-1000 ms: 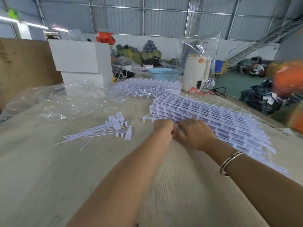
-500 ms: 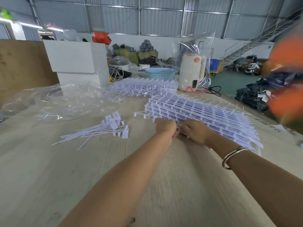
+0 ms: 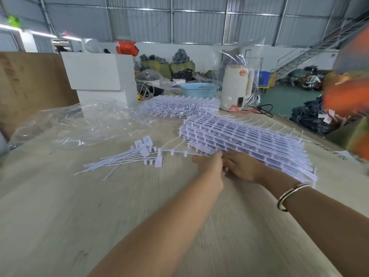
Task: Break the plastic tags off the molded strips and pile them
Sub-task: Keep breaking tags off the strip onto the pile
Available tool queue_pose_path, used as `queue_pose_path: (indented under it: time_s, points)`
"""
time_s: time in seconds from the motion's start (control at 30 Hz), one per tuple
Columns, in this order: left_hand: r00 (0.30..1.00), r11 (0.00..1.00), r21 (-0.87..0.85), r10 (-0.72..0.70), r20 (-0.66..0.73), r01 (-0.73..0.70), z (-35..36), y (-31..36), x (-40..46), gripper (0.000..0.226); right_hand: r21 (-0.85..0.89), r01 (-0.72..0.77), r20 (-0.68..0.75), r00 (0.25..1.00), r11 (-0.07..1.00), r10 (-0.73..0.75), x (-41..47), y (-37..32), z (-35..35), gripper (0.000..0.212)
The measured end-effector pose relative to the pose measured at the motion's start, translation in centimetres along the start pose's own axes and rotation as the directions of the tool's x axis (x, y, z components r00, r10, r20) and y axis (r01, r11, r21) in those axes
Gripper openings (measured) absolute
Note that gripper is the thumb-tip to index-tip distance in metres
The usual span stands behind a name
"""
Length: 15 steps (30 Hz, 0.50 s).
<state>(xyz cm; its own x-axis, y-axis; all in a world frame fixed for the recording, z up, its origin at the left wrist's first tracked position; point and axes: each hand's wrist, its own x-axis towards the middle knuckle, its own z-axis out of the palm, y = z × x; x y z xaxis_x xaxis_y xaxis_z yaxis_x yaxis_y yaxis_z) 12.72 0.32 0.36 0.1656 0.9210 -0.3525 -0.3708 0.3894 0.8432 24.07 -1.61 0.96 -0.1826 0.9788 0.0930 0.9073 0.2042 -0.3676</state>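
Note:
A thick stack of white molded strips [image 3: 249, 136] lies on the wooden table [image 3: 99, 216], right of centre. One single strip [image 3: 175, 151] juts out leftward from the stack's near edge. My left hand [image 3: 209, 163] grips that strip at its near end. Close beside it, my right hand [image 3: 241, 166] pinches the same strip at the stack's front edge; its fingertips are hidden. A small pile of broken-off tags [image 3: 127, 156] lies on the table to the left, apart from both hands.
A second heap of strips [image 3: 179, 105] sits further back. Crumpled clear plastic film [image 3: 79, 124] covers the table's left rear. White boxes [image 3: 97, 76], a blue basket [image 3: 197, 89] and a white appliance [image 3: 237, 86] stand along the far edge. A blurred orange shape [image 3: 347, 96] is at right.
A single strip has slid out leftward from the stack, held by both hands. The camera view has shifted slightly; the tag pile is unchanged.

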Motion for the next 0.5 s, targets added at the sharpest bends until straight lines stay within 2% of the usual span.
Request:
queue_pose_path:
  time_s: [0.1,0.17,0.23,0.33,0.43,0.5]
  points:
    - [0.996,0.993,0.094,0.063,0.068,-0.070,-0.4,-0.3,-0.2,0.041,0.078,-0.073,-0.008,0.997,0.994,0.074,-0.8,0.9,-0.8,0.036]
    - [0.990,0.977,0.161,0.131,0.057,-0.138,-1.4,0.8,-0.4,0.037,0.031,-0.119,0.036,0.992,0.992,0.118,-1.1,1.8,-1.3,0.042]
    - [0.980,0.948,0.248,0.200,0.019,-0.198,-2.9,2.3,-0.3,0.043,-0.013,-0.144,0.088,0.986,0.990,0.144,-1.3,2.8,-1.6,0.048]
    - [0.979,0.892,0.410,0.204,0.008,-0.190,-5.2,4.1,-0.4,0.053,0.041,-0.217,0.086,0.973,0.975,0.213,-2.0,3.7,-1.6,0.057]
    - [0.975,0.853,0.483,0.223,0.005,-0.198,-6.3,6.1,-0.4,0.047,0.079,-0.190,0.041,0.982,0.979,0.187,-2.5,3.5,-1.2,0.065]
    - [0.953,0.810,0.533,0.302,-0.022,-0.244,-7.1,8.1,-0.1,0.045,0.043,-0.161,0.068,0.985,0.986,0.158,-2.6,3.2,-0.9,0.058]
